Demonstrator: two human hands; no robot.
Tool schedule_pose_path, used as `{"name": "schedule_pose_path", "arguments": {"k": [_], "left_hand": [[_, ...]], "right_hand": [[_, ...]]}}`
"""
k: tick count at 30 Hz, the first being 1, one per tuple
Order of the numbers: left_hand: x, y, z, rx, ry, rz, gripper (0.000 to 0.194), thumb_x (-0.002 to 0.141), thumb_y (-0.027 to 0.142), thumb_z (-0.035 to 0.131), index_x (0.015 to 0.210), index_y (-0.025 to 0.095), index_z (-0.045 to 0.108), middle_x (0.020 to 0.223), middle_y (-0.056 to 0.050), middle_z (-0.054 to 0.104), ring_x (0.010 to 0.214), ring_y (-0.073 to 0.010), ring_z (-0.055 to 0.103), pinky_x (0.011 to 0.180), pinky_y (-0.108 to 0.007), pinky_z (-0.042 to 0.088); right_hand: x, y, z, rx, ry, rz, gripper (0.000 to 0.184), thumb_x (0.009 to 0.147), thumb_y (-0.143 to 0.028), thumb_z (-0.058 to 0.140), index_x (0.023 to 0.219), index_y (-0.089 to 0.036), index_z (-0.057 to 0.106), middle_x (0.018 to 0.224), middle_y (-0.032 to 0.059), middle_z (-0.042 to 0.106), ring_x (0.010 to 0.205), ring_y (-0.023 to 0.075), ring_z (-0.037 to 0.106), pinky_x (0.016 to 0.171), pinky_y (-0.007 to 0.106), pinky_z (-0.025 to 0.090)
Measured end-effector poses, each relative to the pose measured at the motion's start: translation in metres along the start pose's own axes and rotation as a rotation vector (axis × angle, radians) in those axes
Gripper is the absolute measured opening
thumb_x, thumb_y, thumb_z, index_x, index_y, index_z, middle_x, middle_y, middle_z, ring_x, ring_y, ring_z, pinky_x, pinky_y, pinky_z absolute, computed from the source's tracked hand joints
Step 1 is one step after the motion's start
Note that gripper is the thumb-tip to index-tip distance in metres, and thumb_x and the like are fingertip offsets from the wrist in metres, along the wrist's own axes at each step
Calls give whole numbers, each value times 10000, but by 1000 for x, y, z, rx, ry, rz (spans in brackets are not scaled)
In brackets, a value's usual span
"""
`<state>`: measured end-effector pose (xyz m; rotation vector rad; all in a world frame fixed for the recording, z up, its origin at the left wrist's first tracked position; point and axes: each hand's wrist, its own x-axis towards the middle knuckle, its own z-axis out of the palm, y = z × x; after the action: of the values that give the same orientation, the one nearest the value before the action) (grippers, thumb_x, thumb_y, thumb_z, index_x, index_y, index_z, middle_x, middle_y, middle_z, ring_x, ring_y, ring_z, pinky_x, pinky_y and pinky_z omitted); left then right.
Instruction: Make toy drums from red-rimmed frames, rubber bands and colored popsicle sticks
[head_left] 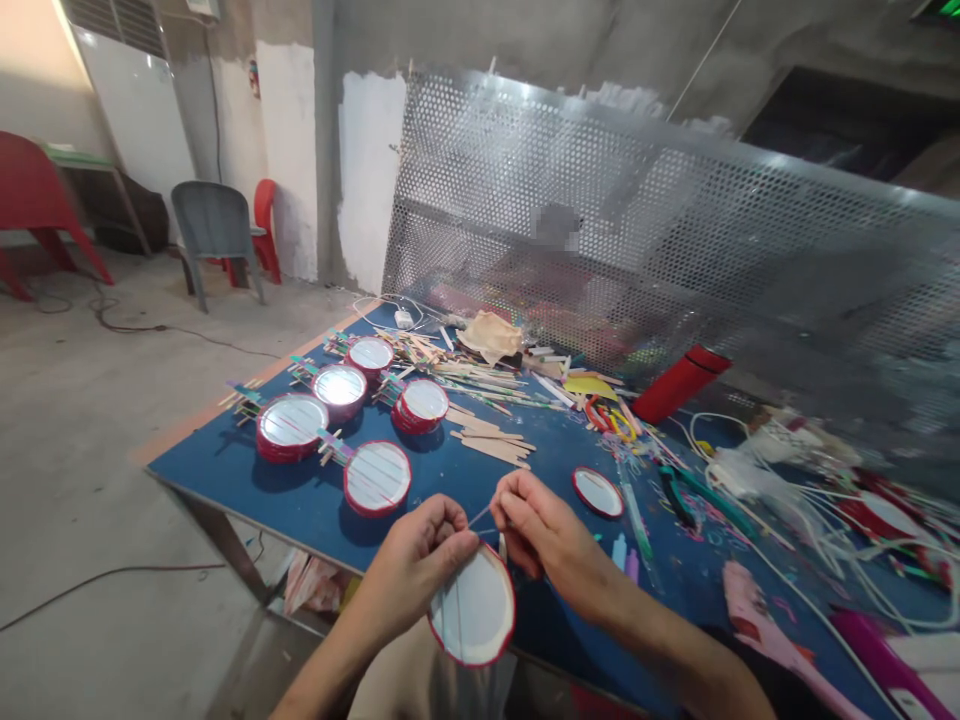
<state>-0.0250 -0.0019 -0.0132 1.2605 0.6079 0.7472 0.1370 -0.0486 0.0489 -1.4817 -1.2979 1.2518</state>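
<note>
My left hand (pixel 420 560) grips the upper edge of a round white disc with a red rim (pixel 484 610), tilted above the table's near edge. Thin strands run across its face. A thin pale strand (pixel 480 516) stretches from there to my right hand (pixel 544 530), whose fingers are pinched on it. Several small toy banjos (pixel 377 478) with stick necks and strung round bodies stand to the left. Another red-rimmed disc (pixel 598 492) lies flat, right of my right hand.
Craft sticks (pixel 491 440) lie loose on the blue table (pixel 465 480). Further right are a red bottle (pixel 679 382), teal-handled pliers (pixel 716 500), a pink glue gun (pixel 750 600) and tangled white cords. A perforated metal panel (pixel 637 220) stands along the back. Chairs (pixel 214 225) are at the left.
</note>
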Motion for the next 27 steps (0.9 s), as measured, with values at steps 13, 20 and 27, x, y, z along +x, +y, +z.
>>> {"name": "schedule_pose_path", "arguments": {"k": [13,20,27], "left_hand": [[-1,-10,11,58,216,46,331,864,506,601,776,207,489,576,84,388,510,-95,357,464,-197,240],[-4,-1,13,180,226,76,209,884,379,571,845,178,614,625,48,494,572,-113,435,509,-203,303],[-4,-2,11,255,215,84,242,869,377,560,744,172,586,645,37,525,606,-121,461,550,-205,344]], "right_hand": [[-64,49,11,-742,66,-163,283,1008,-414,254,861,-287,461,761,14,601,592,174,585,549,287,378],[-70,84,33,-987,118,-243,266,1006,-380,280,902,-307,514,779,21,629,599,198,646,533,290,398],[-73,79,25,-857,108,-383,171,971,-189,366,892,-254,503,757,-15,595,634,136,621,596,217,440]]}}
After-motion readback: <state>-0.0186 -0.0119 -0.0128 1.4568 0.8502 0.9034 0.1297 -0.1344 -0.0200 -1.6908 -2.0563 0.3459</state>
